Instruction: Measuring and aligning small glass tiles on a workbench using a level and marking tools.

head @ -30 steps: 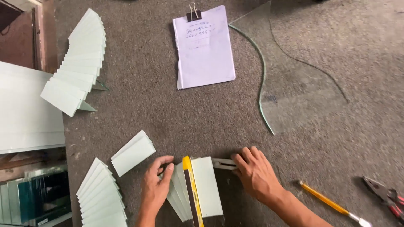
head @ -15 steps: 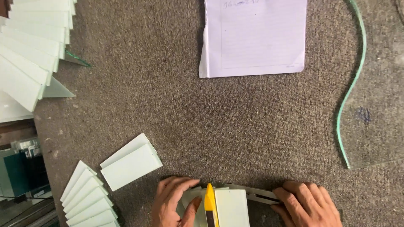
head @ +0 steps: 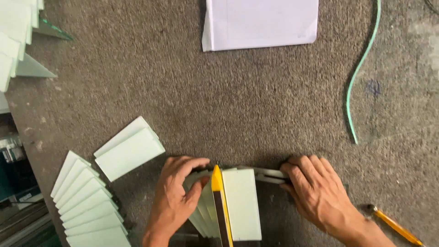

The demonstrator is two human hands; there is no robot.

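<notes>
Left hand (head: 176, 196) at 6 o'clock, fingers curled over fanned pale-green glass strips (head: 201, 206), grasping them; right hand (head: 315, 192) at 5 o'clock, flat, pressing a grey square's arm (head: 267, 174); yellow ruler (head: 219, 201) runs between strips and a glass piece (head: 242, 203), touching both; bench (head: 228, 105) carpeted; loose strips (head: 128, 148) at 8 o'clock; paper (head: 260, 23) at 12; yellow-handled cutter (head: 395, 226) just beside the right wrist.

Pale green glass strip (head: 241, 203) flat on grey carpet beside a yellow-edged ruler (head: 219, 201), near edge
</notes>
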